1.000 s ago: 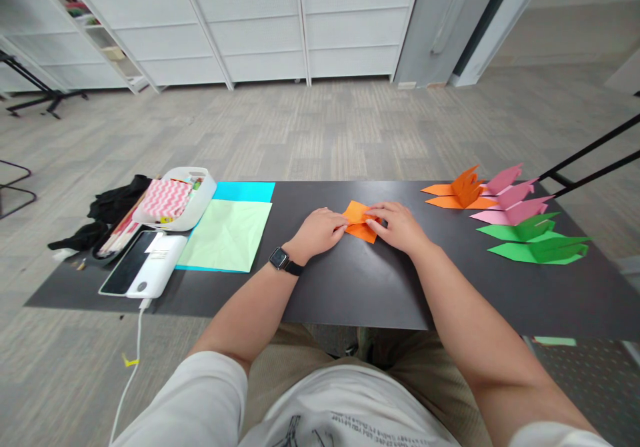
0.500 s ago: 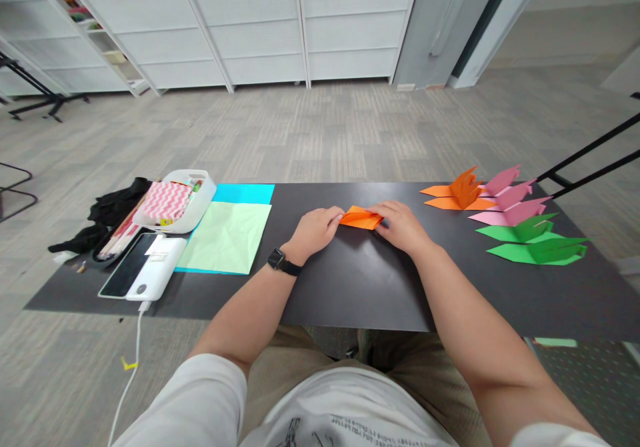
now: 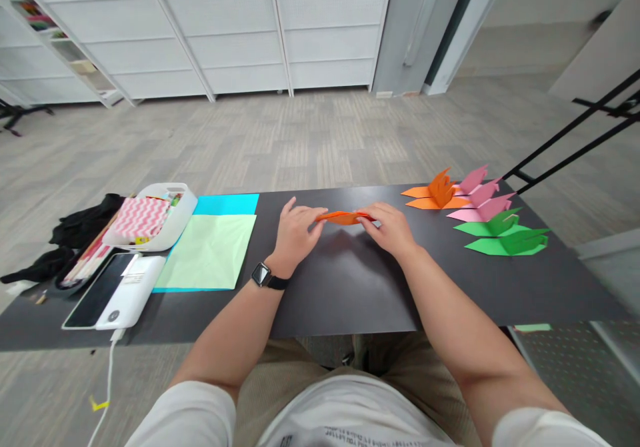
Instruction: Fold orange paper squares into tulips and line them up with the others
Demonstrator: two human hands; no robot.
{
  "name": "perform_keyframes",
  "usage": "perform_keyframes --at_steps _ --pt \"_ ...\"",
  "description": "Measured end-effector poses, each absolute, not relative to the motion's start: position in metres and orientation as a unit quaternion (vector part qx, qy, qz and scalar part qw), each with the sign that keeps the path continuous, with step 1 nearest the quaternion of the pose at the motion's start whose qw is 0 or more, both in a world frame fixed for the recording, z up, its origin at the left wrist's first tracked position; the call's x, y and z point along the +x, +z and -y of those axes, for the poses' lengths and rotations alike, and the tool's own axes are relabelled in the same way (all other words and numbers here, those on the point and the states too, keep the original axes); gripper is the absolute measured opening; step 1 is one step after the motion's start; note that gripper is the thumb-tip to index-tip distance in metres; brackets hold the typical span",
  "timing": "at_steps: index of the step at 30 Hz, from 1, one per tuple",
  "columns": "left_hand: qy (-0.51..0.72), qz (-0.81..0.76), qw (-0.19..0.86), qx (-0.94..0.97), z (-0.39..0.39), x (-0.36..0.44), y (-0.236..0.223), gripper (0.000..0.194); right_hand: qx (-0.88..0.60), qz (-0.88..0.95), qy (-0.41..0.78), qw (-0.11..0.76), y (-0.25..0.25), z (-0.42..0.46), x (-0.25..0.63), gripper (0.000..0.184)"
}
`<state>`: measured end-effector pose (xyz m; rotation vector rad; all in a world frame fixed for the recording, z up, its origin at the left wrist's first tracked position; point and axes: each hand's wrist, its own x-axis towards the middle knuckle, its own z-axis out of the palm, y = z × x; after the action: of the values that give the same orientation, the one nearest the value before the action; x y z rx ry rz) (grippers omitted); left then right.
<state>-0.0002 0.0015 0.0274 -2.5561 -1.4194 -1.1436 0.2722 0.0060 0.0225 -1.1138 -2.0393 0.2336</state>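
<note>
A folded piece of orange paper (image 3: 344,218) is held a little above the dark table (image 3: 345,287), stretched between both hands and seen almost edge-on. My left hand (image 3: 299,229), with a watch on its wrist, pinches the paper's left end between thumb and fingers. At the other end, the thumb and fingers of my right hand (image 3: 389,228) are closed on the paper. Folded paper figures stand to the right of that hand: orange ones (image 3: 440,190), pink ones (image 3: 483,200) and green ones (image 3: 513,237).
Pale green sheets (image 3: 210,250) lie on blue sheets (image 3: 227,204) left of my hands. Further left are a white basket (image 3: 183,214), a phone (image 3: 95,294), a white power bank (image 3: 131,294) with a cable (image 3: 110,367), and black cloth (image 3: 83,220). A black metal frame (image 3: 555,130) stands beyond the right end.
The orange paper has tipped from showing its broad face to nearly edge-on. My left hand has turned, with its fingers more raised. The camera view has shifted to the right.
</note>
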Motion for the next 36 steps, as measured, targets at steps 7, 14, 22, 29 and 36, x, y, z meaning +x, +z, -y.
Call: perform_keyframes --at_steps 7,14,22,29,36 --pt "-0.513 0.424 0.132 -0.734 0.009 -0.005 0.037 0.04 -0.455 0.627 0.416 0.476 0.005 -0.015 0.264 0.041" --pt "-0.301 0.345 -0.098 -0.884 0.002 0.004 0.024 0.028 -0.547 0.649 0.396 0.351 -0.012 -0.019 0.258 0.057" --pt "-0.172 0.378 -0.154 -0.897 0.0 0.009 0.007 0.051 -0.596 0.728 0.22 0.259 0.002 -0.007 0.258 0.048" --pt "-0.174 0.387 -0.145 -0.894 -0.001 0.007 0.012 0.043 -0.57 0.781 0.104 0.231 -0.008 -0.017 0.275 0.051" --pt "-0.178 0.389 -0.137 -0.894 -0.003 0.006 0.01 0.036 -0.48 0.838 0.12 0.232 -0.019 -0.02 0.273 0.06"
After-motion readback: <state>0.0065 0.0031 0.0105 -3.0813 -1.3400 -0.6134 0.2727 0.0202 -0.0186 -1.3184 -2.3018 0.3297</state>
